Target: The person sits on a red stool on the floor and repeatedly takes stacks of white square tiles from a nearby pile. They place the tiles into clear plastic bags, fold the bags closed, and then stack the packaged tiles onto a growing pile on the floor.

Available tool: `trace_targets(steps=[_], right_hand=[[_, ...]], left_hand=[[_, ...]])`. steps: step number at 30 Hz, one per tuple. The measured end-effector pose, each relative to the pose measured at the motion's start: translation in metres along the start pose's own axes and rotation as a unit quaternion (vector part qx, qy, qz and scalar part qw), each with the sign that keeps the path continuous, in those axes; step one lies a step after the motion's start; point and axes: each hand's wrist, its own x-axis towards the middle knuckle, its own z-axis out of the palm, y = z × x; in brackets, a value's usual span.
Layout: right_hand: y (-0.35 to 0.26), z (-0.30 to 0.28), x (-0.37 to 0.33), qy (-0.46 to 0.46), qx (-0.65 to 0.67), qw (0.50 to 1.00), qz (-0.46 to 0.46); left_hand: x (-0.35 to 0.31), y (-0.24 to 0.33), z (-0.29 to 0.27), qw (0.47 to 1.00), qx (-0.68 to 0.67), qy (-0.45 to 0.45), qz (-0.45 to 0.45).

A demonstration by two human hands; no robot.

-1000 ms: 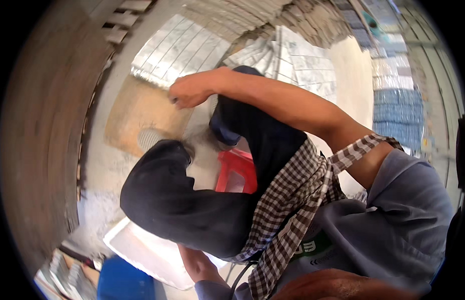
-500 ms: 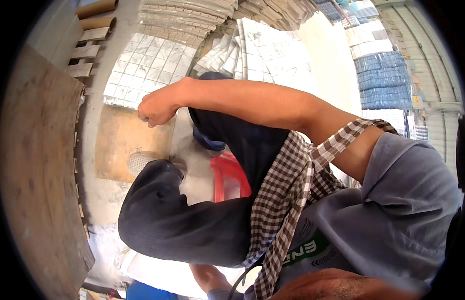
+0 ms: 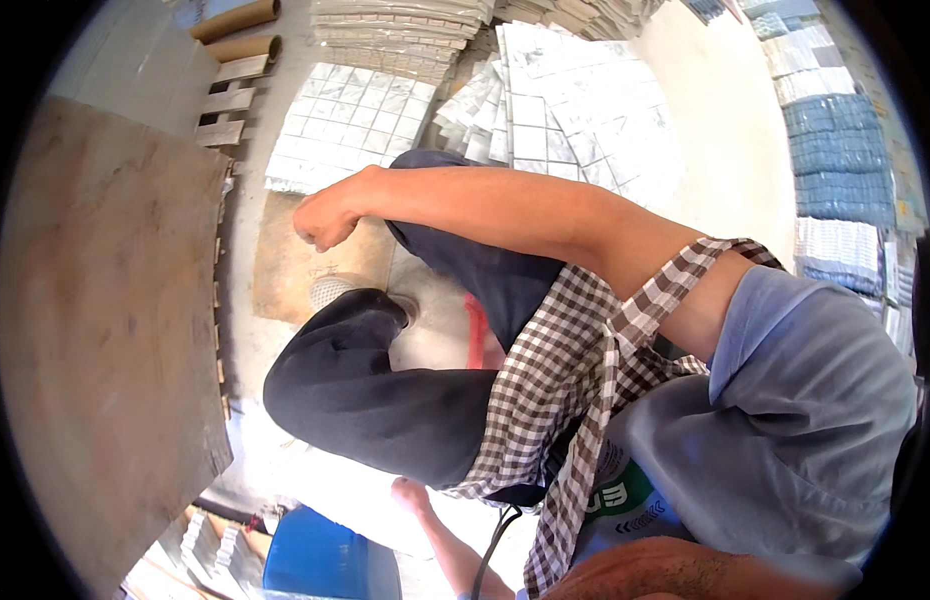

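My right arm reaches across above my knee, with my right hand (image 3: 327, 213) curled into a fist; whatever its fingers hold, if anything, is hidden. Below it lies a worn tan board (image 3: 275, 262), beside a stack of white marbled mosaic tile sheets (image 3: 350, 120). Low in the picture, my left hand (image 3: 411, 493) is beside my thigh, over or against a bright white surface (image 3: 345, 485). Glare washes out its fingers, so its grip cannot be made out. A brown checked apron (image 3: 535, 370) covers my lap.
A large wooden panel (image 3: 115, 330) stands on the left. A blue bin (image 3: 315, 555) is at the bottom, and part of a red plastic stool (image 3: 476, 330) shows between my legs. More marbled tile sheets (image 3: 585, 100) lie fanned out behind. Wrapped blue stacks (image 3: 840, 140) line the right.
The view has shifted, so the surroundings sit farther right. My left hand and more of the blue bin have come into sight. My right hand stays closed above the tan board.
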Motion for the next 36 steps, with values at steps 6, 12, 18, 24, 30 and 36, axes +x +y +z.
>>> trace_targets(steps=[6,12,18,24,30,36], right_hand=[[-0.002,-0.007,-0.011,0.015,0.075,0.997,0.015],[0.037,0.004,0.018,0.05,0.081,0.993,-0.069],[0.012,0.013,0.011,0.053,0.17,0.983,-0.045],[0.023,0.008,0.005,0.144,0.174,0.973,-0.046],[-0.09,0.015,-0.033,0.323,0.157,0.926,-0.117],[-0.254,0.087,-0.051,0.126,0.304,0.905,-0.27]], left_hand=[[-0.043,0.06,-0.073,0.994,0.003,-0.053,-0.1],[-0.046,0.06,-0.101,0.986,0.09,0.073,-0.123],[-0.067,0.061,-0.146,0.948,-0.145,0.216,-0.184],[-0.08,0.071,-0.178,0.867,-0.409,0.255,-0.126],[-0.112,0.132,-0.206,0.885,-0.366,0.288,-0.009],[-0.144,0.17,-0.209,0.898,-0.274,0.345,-0.001]])
